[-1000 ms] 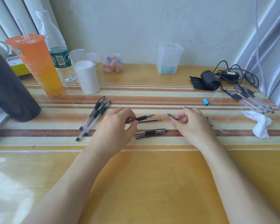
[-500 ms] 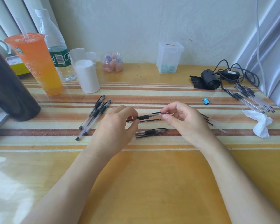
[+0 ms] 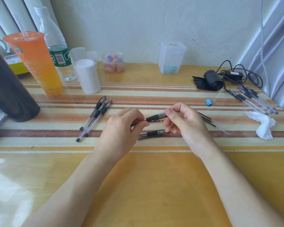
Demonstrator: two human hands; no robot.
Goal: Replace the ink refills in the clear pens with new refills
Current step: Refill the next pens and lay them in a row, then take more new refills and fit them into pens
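Both hands hold one clear pen with a black grip [image 3: 155, 117] just above the table's middle. My left hand [image 3: 121, 128] pinches its barrel end; my right hand [image 3: 185, 122] grips its tip end with thumb and fingers. A thin loose refill [image 3: 156, 121] lies right below it. Another pen with a refill beside it [image 3: 152, 134] lies on the table under my hands. Three clear pens [image 3: 95, 116] lie to the left. Loose refills [image 3: 208, 119] lie behind my right hand. Several more pens [image 3: 254, 99] lie at the far right.
An orange drink cup [image 3: 38, 66], a water bottle [image 3: 57, 46], a white cup [image 3: 88, 77] and a dark container [image 3: 8, 89] stand at the back left. A candy jar [image 3: 113, 63], clear box [image 3: 171, 58], black roll with cable [image 3: 213, 81], blue clip [image 3: 208, 102] and crumpled tissue [image 3: 262, 125] are also on the table.
My right hand moved left from the refills to the pen held by my left hand and closed on its tip end. The pen now sits slightly higher, held at both ends.
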